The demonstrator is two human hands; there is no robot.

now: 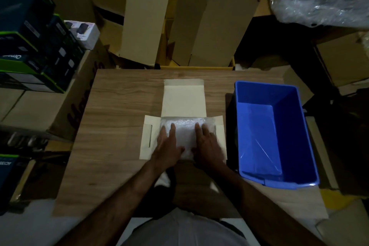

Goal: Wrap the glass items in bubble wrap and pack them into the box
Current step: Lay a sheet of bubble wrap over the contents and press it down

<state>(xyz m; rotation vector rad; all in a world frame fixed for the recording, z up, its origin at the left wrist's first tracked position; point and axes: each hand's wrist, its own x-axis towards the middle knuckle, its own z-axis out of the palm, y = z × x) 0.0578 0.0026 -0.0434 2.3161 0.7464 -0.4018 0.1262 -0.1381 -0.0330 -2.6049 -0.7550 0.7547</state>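
Head view shows the wooden counter, then the empty blue bin, then the open box holding the bubble-wrapped bundle. Both hands, left hand and right hand, press flat-fingered on it, gripping nothing. Pressing too hard likely cracks the glass; an overfilled box may not close.

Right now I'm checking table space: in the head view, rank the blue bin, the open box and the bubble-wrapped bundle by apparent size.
1. blue bin
2. open box, flaps spread; close to the bin, which sits somewhat nearer the camera
3. bubble-wrapped bundle, partly covered by both hands
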